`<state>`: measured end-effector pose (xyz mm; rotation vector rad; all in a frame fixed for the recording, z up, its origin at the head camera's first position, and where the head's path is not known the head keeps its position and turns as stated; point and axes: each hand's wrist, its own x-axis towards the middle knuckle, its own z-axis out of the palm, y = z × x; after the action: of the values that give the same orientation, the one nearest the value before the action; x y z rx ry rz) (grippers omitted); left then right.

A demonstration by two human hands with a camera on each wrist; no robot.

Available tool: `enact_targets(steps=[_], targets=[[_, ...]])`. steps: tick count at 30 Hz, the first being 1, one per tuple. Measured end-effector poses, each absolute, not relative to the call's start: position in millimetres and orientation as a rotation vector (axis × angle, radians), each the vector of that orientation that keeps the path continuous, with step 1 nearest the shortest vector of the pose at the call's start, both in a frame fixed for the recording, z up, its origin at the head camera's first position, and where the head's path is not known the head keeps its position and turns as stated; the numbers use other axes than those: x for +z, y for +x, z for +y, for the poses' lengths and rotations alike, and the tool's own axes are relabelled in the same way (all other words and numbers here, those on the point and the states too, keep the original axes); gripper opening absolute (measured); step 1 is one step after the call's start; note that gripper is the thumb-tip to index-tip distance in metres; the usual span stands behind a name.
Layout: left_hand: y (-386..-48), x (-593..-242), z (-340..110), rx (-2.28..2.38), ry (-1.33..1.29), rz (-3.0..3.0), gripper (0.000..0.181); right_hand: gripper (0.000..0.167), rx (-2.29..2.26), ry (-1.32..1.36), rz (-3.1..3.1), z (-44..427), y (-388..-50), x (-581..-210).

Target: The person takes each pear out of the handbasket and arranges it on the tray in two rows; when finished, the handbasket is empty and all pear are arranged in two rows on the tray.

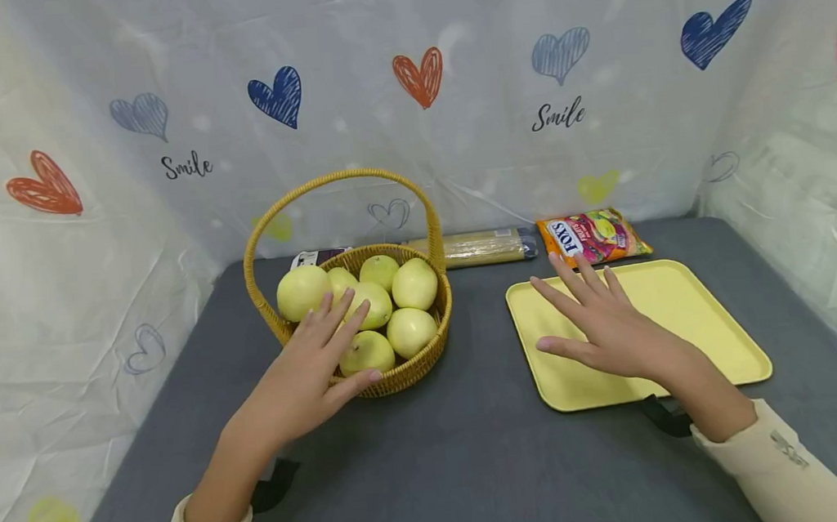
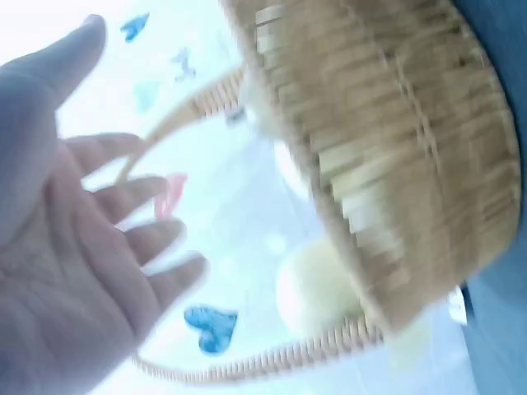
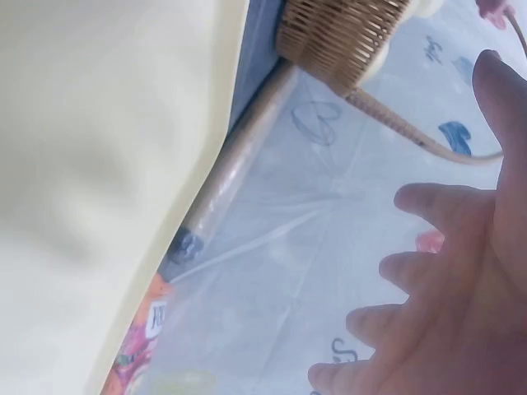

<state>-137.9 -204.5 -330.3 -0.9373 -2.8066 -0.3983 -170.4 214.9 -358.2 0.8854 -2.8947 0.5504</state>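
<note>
Heart-printed sheeting point(image 1: 341, 21) hangs behind a dark counter point(image 1: 464, 470). With 12 straight ahead, a handled wicker basket point(image 1: 418, 364) of round yellow-green fruits point(image 1: 415, 284) stands at 11 o'clock, a yellow tray point(image 1: 696, 313) toward 2. Left hand point(image 1: 305, 378) by the basket, right hand point(image 1: 616, 334) above the tray: each grip is wide, fingers spread, holding nothing.

Your left hand point(image 1: 305, 376) covers parts of the fruit point(image 1: 412, 331) and basket point(image 1: 427, 364) — the weave blurs in your left wrist view. Your right hand point(image 1: 616, 331) hides some tray point(image 1: 697, 329), cut off in the right wrist view — and the basket blocks part of the long packet point(image 1: 484, 248).
</note>
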Motion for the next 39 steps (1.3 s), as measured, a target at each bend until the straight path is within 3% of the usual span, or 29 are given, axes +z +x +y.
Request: enact_targets(steps=[5, 10, 17, 20, 32, 39], targets=[[-141.4, -325.1, -222.7, -0.493, -0.985, -2.445, 0.070, 0.078, 0.552, 0.939, -2.878, 206.9, -174.2, -359.1], [-149.5, -325.1, -240.4, -0.474, -0.836, -2.182, 0.064, 0.077, 0.544, 0.991, -2.852, 199.0, -181.0, -360.7], [-151.1, -335.4, -262.0, -0.666, -0.466, -2.508, 0.095, 0.076, 0.542, 1.032, -2.869, 187.7, -189.5, -360.6], [-152.6, -340.0, -268.0, -0.770, -0.411, -2.574, 0.096, 0.076, 0.525, 1.065, -2.855, 181.9, -192.6, -360.4], [-163.8, -354.9, -282.4, -0.910, -0.441, -2.571, 0.070, 0.077, 0.477, 1.234, -2.795, 148.2, -204.5, -354.6], [-169.3, -360.5, -287.6, -0.938, -0.461, -2.587, 0.067, 0.071, 0.382, 1.450, -2.623, 112.1, -219.9, -340.4]])
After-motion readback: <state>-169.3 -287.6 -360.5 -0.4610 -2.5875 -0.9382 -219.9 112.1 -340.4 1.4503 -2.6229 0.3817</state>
